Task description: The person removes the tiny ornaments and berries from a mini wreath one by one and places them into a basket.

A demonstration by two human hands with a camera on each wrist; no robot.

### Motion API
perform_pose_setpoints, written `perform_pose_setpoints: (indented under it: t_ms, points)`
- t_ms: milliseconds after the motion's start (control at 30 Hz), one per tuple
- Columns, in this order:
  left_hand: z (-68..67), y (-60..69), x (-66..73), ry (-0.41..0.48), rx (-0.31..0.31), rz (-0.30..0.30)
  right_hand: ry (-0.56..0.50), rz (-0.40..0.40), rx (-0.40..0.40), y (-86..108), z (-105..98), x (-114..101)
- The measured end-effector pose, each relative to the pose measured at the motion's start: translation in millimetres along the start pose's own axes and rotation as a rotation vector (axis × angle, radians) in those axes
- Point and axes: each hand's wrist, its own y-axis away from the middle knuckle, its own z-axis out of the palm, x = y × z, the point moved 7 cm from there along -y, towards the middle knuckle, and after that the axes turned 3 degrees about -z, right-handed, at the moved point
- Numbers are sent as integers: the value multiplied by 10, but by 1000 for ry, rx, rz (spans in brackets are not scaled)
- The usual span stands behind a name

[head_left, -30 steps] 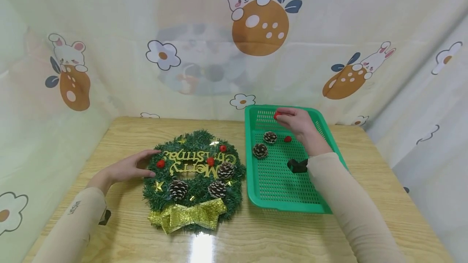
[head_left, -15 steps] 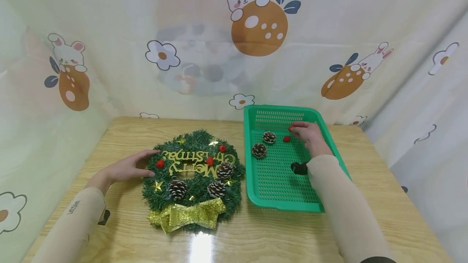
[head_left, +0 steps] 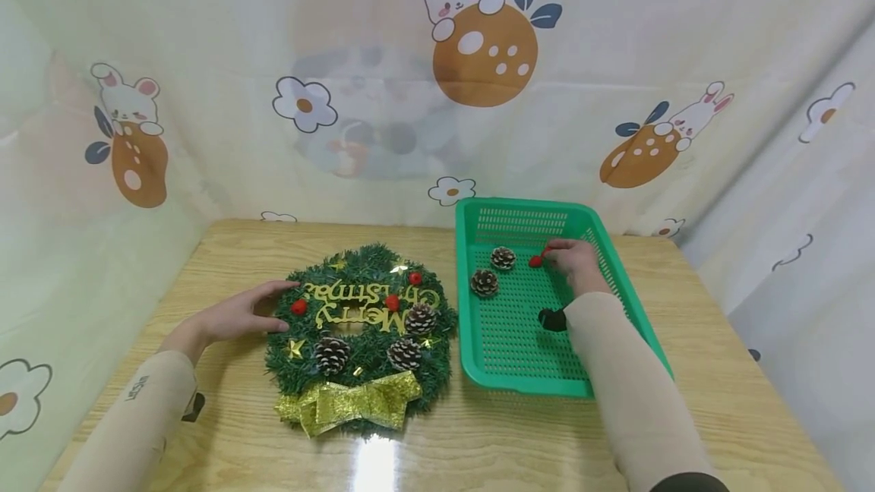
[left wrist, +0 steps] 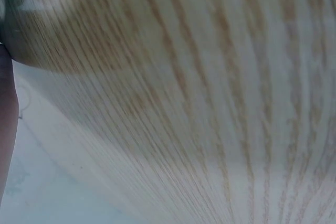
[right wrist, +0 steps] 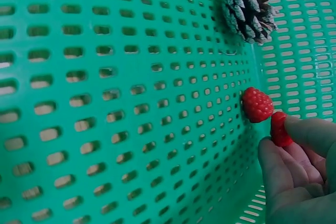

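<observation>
In the head view, my right hand [head_left: 577,263] is low inside a green plastic basket [head_left: 463,310]. Thumb and fingertips pinch a red artificial raspberry [right wrist: 280,130], seen best in the right wrist view. Beside it, on the basket floor, lies a second raspberry [right wrist: 257,105]; the two look close to touching. My left hand [head_left: 235,315] rests at the left edge of a green Christmas wreath [head_left: 372,255], its fingers loosely spread. The wreath carries gold lettering, stars, red berries, several pine cones and a gold bow [head_left: 355,403]. Only a sliver of a left finger [left wrist: 7,124] shows in the left wrist view.
Two pine cones, one farther back [head_left: 503,258] and one nearer [head_left: 484,284], lie in the left part of the basket. Wreath and basket stand side by side on a wooden table [head_left: 492,446]. Behind the table hangs a patterned curtain [head_left: 383,135].
My right hand has come down from the basket's back with the raspberry, toward the one on the floor. My left hand and the wreath have stayed in place.
</observation>
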Motion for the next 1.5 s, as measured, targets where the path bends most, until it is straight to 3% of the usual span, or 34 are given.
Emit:
perform_pose_setpoints:
  t_ms: [433,833,1133,1500]
  points:
    - [5,14,6,-7,-7,-12,31,44,54,-56,-11,91]
    - [27,6,-47,-3,-7,-23,139,-33,90,52,-79,-102]
    - [12,5,-37,2,-7,-8,180,-118,65,6,-100,-290]
    - [-2,5,3,7,-11,-3,112,-176,-49,208,6,-591]
